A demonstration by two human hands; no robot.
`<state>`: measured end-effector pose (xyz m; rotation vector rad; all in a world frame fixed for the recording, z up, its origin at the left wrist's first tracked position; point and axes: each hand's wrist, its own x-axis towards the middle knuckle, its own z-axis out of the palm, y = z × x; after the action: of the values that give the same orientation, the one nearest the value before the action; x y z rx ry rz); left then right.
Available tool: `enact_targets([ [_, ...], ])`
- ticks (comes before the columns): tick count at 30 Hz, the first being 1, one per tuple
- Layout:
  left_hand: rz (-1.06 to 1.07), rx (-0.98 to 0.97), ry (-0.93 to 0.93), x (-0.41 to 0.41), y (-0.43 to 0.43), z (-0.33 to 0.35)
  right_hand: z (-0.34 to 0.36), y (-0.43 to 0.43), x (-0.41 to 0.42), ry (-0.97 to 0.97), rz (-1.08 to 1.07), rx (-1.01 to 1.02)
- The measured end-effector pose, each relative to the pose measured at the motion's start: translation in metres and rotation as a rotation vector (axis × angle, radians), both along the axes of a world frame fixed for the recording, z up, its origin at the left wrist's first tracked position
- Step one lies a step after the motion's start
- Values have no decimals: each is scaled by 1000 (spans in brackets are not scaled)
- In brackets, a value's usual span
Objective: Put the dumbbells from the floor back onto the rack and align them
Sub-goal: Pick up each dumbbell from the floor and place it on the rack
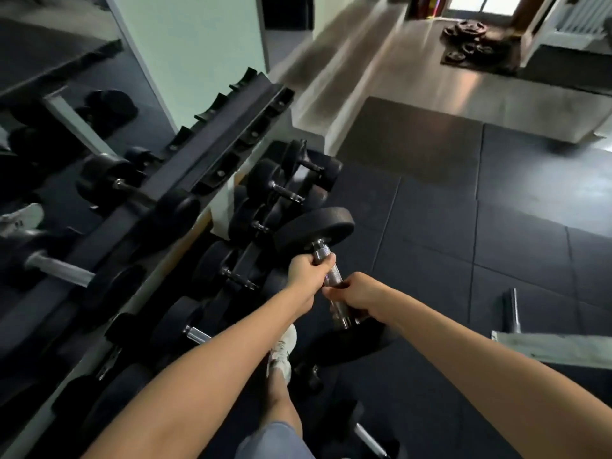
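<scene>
Chrome-handled dumbbell in the curled fingers of left hand and right hand, left ahead, both arms outstretched.

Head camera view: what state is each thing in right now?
Large black dumbbell with chrome handle: tilted, gripped by both hands.
Left hand: curled round the handle.
Right hand: curled round the handle.
Black metal dumbbell rack: partly filled, far upper cradles bare.
Smaller black dumbbell: lying on the floor.
Dark round weight plates: piled on the far floor.
</scene>
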<state>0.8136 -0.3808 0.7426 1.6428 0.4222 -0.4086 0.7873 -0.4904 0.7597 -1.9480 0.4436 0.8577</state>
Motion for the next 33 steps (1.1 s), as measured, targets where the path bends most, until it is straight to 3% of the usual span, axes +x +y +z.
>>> enact_targets([
  [6, 105, -24, 22, 97, 64, 1, -5, 63, 111, -34, 102, -36],
  [14, 238, 104, -42, 238, 157, 10, 0, 154, 267, -51, 219, 33],
  [21, 394, 96, -64, 350, 224, 5, 4, 223, 396, -163, 490, -94],
  [33, 615, -4, -17, 452, 286, -33, -42, 295, 519, -101, 636, -9],
])
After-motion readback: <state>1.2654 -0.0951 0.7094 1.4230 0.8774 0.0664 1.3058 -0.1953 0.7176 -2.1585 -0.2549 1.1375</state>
